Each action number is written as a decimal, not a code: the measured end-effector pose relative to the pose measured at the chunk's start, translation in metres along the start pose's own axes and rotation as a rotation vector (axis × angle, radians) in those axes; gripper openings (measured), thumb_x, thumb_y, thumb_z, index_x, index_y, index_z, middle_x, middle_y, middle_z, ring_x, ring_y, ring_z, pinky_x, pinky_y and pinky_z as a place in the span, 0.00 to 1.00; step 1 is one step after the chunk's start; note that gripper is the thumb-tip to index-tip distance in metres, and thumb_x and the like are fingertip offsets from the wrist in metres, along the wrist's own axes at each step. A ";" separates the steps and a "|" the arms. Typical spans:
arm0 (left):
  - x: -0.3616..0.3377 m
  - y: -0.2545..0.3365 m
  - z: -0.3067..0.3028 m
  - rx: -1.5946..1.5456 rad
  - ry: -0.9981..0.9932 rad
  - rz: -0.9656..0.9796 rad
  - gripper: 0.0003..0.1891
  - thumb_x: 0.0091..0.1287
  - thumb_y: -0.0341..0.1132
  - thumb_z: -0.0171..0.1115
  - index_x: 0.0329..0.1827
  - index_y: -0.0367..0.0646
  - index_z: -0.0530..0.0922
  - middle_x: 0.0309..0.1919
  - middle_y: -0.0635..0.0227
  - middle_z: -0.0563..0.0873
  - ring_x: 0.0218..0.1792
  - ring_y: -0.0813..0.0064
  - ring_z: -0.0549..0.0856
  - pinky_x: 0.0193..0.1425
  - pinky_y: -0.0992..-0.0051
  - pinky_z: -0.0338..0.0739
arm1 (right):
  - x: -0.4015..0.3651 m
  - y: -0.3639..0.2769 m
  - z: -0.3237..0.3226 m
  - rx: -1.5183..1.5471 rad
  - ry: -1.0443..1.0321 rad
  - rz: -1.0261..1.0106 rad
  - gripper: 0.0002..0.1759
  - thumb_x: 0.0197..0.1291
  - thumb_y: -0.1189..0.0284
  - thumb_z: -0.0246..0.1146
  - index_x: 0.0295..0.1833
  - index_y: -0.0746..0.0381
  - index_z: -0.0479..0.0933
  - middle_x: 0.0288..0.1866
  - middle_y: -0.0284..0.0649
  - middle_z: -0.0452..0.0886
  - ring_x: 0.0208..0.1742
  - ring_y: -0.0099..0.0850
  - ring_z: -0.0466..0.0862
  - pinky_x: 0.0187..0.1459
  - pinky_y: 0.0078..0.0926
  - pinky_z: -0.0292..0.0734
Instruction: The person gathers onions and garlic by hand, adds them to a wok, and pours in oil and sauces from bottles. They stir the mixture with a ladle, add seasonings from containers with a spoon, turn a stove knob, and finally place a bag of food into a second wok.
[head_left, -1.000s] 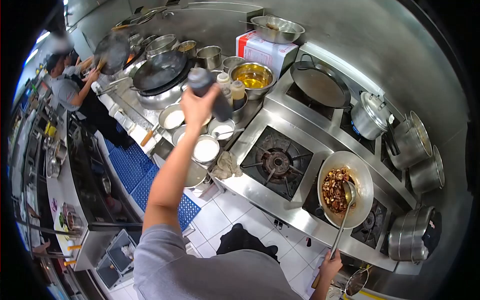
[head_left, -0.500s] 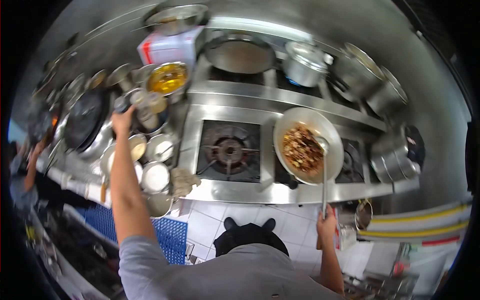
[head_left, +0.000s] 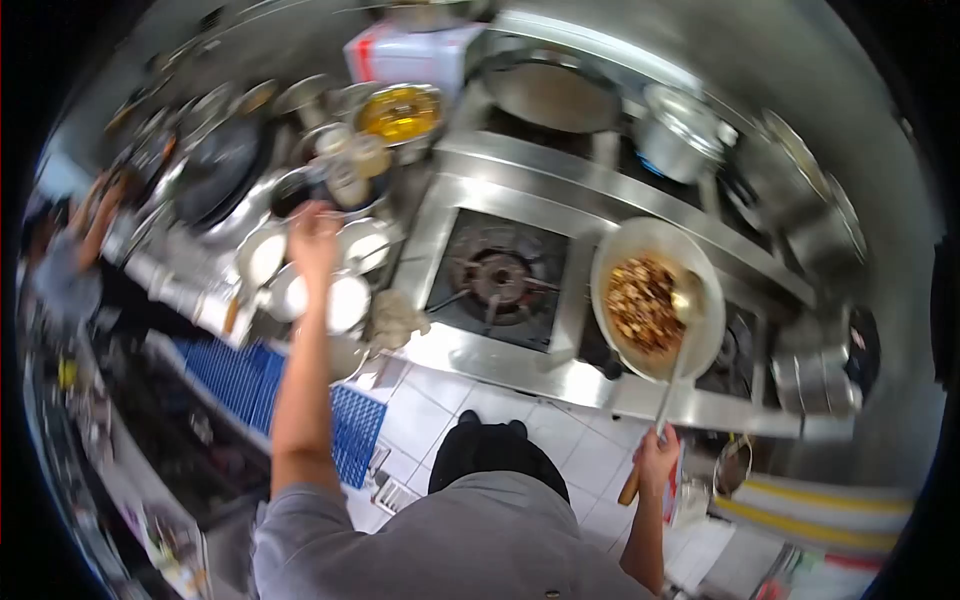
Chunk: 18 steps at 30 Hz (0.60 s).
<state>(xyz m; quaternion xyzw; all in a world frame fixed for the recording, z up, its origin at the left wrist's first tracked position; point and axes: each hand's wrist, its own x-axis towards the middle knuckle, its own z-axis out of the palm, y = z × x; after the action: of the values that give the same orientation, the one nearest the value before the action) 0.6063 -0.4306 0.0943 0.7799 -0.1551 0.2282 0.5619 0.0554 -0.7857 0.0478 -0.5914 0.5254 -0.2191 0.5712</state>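
Grip closed, right hand (head_left: 656,458) round ladle (head_left: 672,385), shaft slanting forward, slightly right, into pan (head_left: 713,345).

bright glare on the steel, motion blur at left, fisheye-curved edges, black corners.

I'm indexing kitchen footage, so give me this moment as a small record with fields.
left hand: near bowls of white contents; grip unclear
right hand: holding ladle
pan: chopped brown food, ladle's head inside
lidded pot: blue flame beneath
yellow liquid: in metal bowl behind squeeze bottles
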 end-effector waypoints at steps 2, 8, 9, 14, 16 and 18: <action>-0.092 0.059 0.014 -0.230 -0.324 -0.401 0.11 0.70 0.36 0.65 0.48 0.38 0.83 0.46 0.65 0.87 0.47 0.76 0.84 0.56 0.71 0.77 | -0.005 -0.008 0.007 0.263 -0.111 -0.002 0.13 0.73 0.72 0.59 0.59 0.61 0.70 0.26 0.31 0.73 0.18 0.21 0.73 0.20 0.18 0.71; -0.286 0.205 0.076 -0.715 -1.107 -0.558 0.23 0.74 0.44 0.64 0.66 0.40 0.77 0.54 0.61 0.86 0.54 0.72 0.84 0.61 0.67 0.77 | -0.060 -0.048 0.068 0.369 -0.484 -0.211 0.15 0.74 0.73 0.57 0.59 0.59 0.61 0.34 0.36 0.75 0.24 0.26 0.78 0.27 0.24 0.79; -0.299 0.211 0.084 -0.759 -1.085 -0.453 0.23 0.74 0.43 0.63 0.66 0.39 0.76 0.53 0.61 0.86 0.54 0.71 0.84 0.60 0.67 0.77 | -0.067 -0.049 0.078 0.336 -0.561 -0.274 0.16 0.74 0.74 0.57 0.60 0.60 0.60 0.34 0.37 0.75 0.26 0.27 0.79 0.28 0.24 0.80; -0.279 0.247 0.013 -0.654 -1.082 -0.393 0.21 0.76 0.42 0.60 0.62 0.34 0.75 0.54 0.56 0.85 0.56 0.70 0.84 0.63 0.68 0.77 | -0.094 -0.048 0.130 -0.075 -1.020 -0.909 0.15 0.67 0.73 0.65 0.54 0.65 0.70 0.35 0.43 0.79 0.34 0.32 0.83 0.40 0.27 0.80; -0.285 0.239 -0.034 -0.704 -0.915 -0.517 0.18 0.76 0.38 0.58 0.62 0.36 0.73 0.53 0.56 0.85 0.55 0.70 0.84 0.63 0.68 0.77 | -0.103 -0.064 0.155 -0.180 -1.379 -0.825 0.17 0.63 0.69 0.70 0.49 0.67 0.74 0.33 0.44 0.81 0.34 0.34 0.83 0.39 0.28 0.80; -0.309 0.229 -0.086 -0.722 -0.548 -0.729 0.16 0.76 0.35 0.57 0.62 0.38 0.71 0.48 0.58 0.84 0.51 0.70 0.84 0.58 0.68 0.79 | -0.118 -0.117 0.178 -0.448 -1.750 -0.728 0.17 0.61 0.65 0.73 0.40 0.69 0.78 0.32 0.43 0.83 0.34 0.33 0.84 0.35 0.29 0.81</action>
<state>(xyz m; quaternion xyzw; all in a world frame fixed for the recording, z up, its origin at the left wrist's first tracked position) 0.2149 -0.4264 0.1375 0.5724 -0.0842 -0.2574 0.7739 0.2099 -0.6278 0.1491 -0.7663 -0.2702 0.2396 0.5313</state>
